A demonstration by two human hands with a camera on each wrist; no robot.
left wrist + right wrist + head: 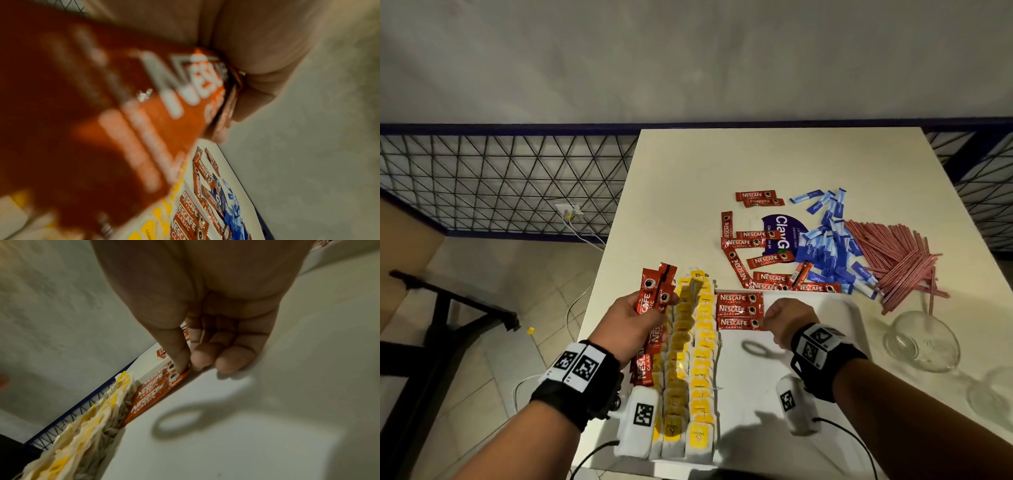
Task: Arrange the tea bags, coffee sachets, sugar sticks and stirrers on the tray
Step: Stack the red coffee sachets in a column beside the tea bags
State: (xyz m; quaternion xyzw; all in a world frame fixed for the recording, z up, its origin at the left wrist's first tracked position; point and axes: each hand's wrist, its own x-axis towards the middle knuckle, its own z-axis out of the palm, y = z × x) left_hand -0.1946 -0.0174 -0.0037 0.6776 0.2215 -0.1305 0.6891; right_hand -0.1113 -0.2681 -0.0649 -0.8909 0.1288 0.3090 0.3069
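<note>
While the left hand (635, 320) grips a fanned bundle of Nescafé sachets (654, 291) just left of the tea bag rows (690, 359), I log the coffee step as in hand. Landmark: those two yellow-tagged rows, standing on edge along the left of the white tray (825, 342).

Right hand (786, 318), just right of the rows: thumb and forefinger pinch the right end of the laid sachets (739, 310), three lying flat side by side, left ends against the rows. The other fingers (236, 360) are curled, tips on the tray floor.

Far beyond the rows, off the tray on the table (688, 188): loose sachets (756, 260), blue sugar sticks (825, 246), red stirrers (900, 260). None of the sugar or stirrers is placed yet.

Judgement: next, square this set, then draw one sachet from the bundle and lay it below the third, same orientation. Needs a clean single-sachet peel; foil slips.

Hard to make out: the left wrist view is mostly blurred red foil, so the bundle count is unknown. The left fingers are hidden behind the sachets. More sachets show below the left hand; whether they lie on the tray, I cannot tell. The tray's near edge is cut off. Clear glassware (921, 342) stands far right, partly out of frame.
</note>
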